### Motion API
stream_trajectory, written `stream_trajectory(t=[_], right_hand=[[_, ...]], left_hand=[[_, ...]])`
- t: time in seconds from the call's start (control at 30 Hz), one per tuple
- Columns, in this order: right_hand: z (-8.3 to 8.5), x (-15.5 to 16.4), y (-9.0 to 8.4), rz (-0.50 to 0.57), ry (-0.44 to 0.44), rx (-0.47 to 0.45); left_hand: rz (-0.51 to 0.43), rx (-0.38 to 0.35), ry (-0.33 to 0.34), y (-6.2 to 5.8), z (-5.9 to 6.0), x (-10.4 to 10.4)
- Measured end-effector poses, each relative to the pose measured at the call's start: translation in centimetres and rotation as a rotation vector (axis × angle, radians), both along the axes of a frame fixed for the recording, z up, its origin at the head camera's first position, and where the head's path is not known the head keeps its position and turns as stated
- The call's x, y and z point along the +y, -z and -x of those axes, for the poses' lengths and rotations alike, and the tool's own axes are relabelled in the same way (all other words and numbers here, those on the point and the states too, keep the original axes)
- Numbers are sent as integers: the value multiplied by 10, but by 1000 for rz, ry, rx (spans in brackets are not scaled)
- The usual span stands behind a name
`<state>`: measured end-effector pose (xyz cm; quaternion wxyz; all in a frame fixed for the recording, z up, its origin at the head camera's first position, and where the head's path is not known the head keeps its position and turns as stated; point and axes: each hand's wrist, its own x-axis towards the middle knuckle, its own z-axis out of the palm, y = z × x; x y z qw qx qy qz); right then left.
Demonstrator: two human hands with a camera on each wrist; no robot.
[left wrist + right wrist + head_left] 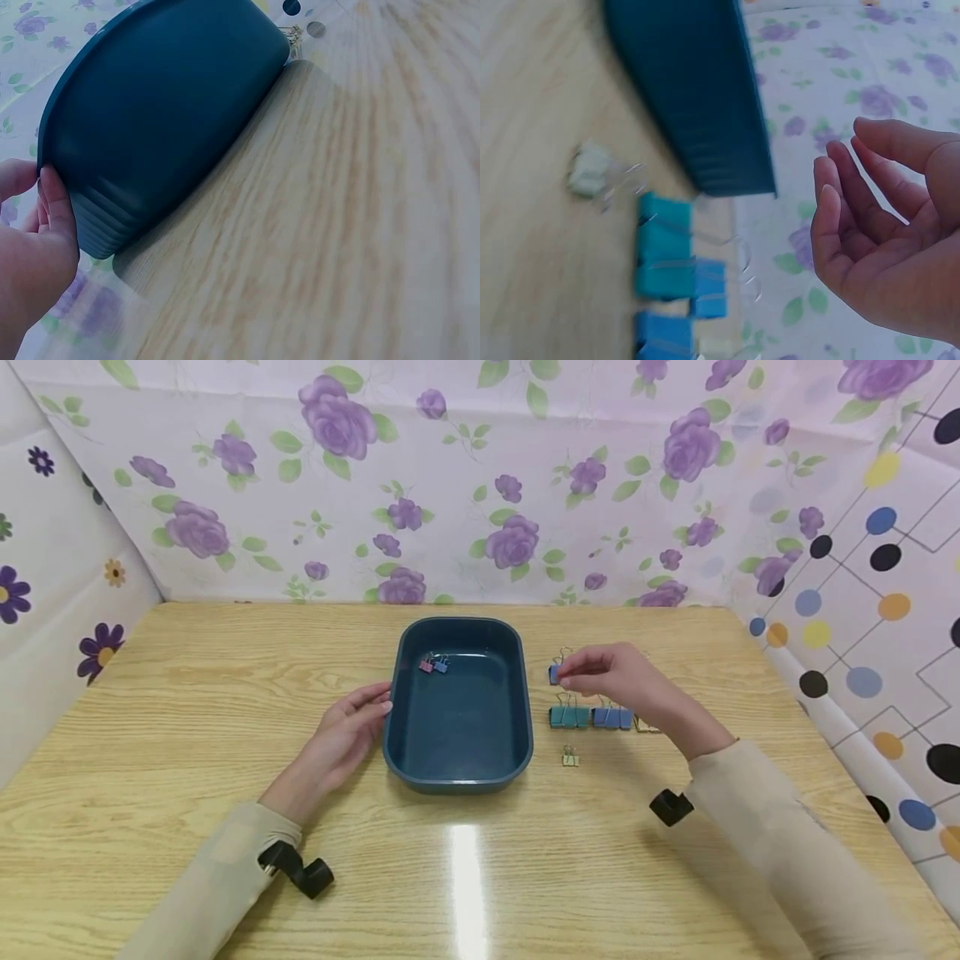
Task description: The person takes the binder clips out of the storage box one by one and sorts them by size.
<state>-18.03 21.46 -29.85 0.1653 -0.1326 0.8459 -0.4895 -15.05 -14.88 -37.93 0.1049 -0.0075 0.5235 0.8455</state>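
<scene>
A dark teal rectangular tub stands on the table, holding a pink binder clip and a small blue binder clip. My left hand grips its left rim, thumb and fingers at the edge. To the right of the tub, my right hand hovers over the clips, fingers loosely bent with nothing between them in the right wrist view. Beside its fingertips is a blue binder clip. Nearer me are a teal clip, a larger blue clip and a pale yellow clip.
Another pale clip is partly covered by the right wrist, and wire handles show behind that hand. The wooden table meets a floral cloth at the back, with patterned cloth on both sides.
</scene>
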Motion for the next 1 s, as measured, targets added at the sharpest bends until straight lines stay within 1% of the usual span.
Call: stream_trajectory(t=[0.23,0.4,0.5,0.7,0.87,1.0], right_hand=[[9,-15,-18,25,45,31],[17,-27,-28,80,92,60],[21,-36,-37,94,118,75],[30,-64,-51,143,117,101],[37,-89,-57,185,127,106],[45,-104,-53,220,148,106]], left_hand=[[-13,-2,-2,0,0,2],[-14,12,-4,0,-1,1],[-13,18,-1,0,0,0],[-21,23,-12,0,-1,-2],[-10,31,-8,1,0,0],[-10,27,-7,1,0,1]])
